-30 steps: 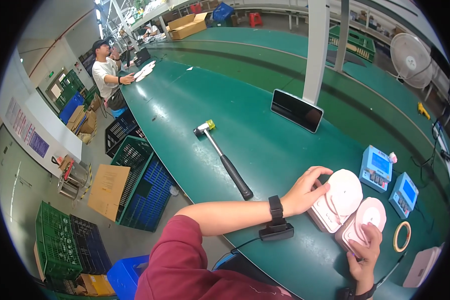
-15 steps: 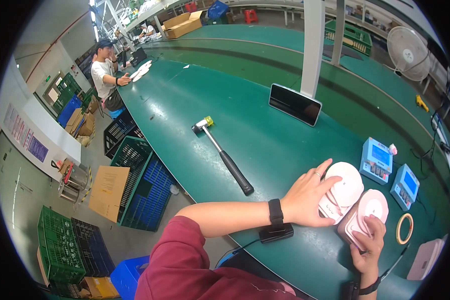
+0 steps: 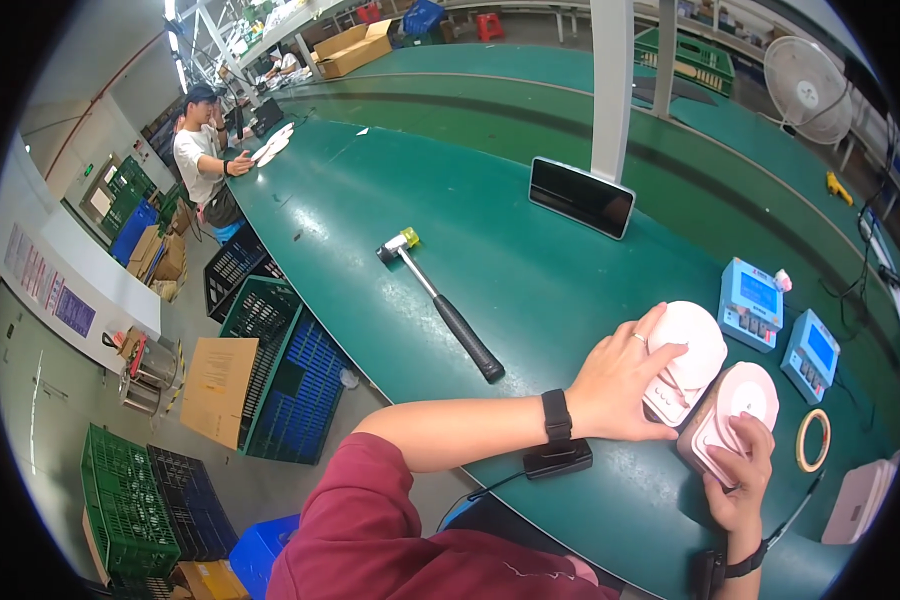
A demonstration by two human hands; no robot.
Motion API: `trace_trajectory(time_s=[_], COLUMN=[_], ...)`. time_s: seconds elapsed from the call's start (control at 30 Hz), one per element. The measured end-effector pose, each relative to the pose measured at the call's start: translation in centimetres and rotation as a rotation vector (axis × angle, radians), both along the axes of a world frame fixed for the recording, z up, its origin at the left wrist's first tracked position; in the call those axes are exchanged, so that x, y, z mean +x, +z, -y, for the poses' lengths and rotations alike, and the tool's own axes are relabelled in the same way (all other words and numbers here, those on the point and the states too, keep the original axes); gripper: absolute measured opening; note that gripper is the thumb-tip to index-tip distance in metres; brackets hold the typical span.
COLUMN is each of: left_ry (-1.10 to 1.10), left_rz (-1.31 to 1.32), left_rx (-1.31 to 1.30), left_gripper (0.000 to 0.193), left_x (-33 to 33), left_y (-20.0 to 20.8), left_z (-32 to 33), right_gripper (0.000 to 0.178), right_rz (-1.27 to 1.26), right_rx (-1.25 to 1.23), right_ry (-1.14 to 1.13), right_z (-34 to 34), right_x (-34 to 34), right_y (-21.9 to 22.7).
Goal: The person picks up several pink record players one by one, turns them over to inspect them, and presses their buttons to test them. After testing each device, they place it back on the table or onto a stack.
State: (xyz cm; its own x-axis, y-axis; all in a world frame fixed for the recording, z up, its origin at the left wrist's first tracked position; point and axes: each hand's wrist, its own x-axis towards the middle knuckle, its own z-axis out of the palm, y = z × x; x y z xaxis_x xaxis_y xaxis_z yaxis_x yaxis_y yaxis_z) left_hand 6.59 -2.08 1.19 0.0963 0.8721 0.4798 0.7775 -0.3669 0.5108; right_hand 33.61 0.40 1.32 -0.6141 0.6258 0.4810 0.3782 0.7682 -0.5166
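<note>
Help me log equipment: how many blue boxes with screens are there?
2: one blue box right of the left hand; another blue box beyond the cream ring.

And the left hand (image 3: 618,385) has changed its grip! A second ago its thumb lay on the face of the white device (image 3: 692,335) while the fingers curled round the far edge; now the hand has opened wide, one finger laid across the disc and the thumb (image 3: 660,432) stretched along the near end. Under that hand the device has slid forward a touch, and a wider gap has opened towards the pinkish device (image 3: 755,390) by the right hand (image 3: 742,465). Far ahead of the left hand, a co-worker's head (image 3: 200,95) has tipped lower.
</note>
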Motion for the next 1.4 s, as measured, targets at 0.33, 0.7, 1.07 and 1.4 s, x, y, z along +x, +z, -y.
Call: trace_trajectory(time_s=[0.33, 0.7, 1.07, 1.4], left_ry=[0.082, -0.341, -0.837, -0.96], left_rz=[0.064, 1.588, 2.07, 2.183], left_rx=[-0.075, -0.698, -0.931, -0.979], left_gripper=[0.084, 0.094, 0.109, 0.125], left_x=[-0.4, -4.4, -2.5, -2.7], left_y=[0.5, 0.6, 0.4, -0.6], left_z=[0.1, -2.2, -0.4, -0.5], right_gripper=[0.035, 0.036, 0.038, 0.037], right_rz=[0.081, 0.116, 0.108, 0.123], right_rx=[0.009, 0.05, 0.02, 0.021], right_ry=[-0.045, 0.008, 0.045, 0.065], right_z=[0.5, -0.1, -0.4, -0.5], right_x=[0.0, -0.2, 0.7, 0.7], right_y=[0.3, 0.9, 0.9, 0.6])
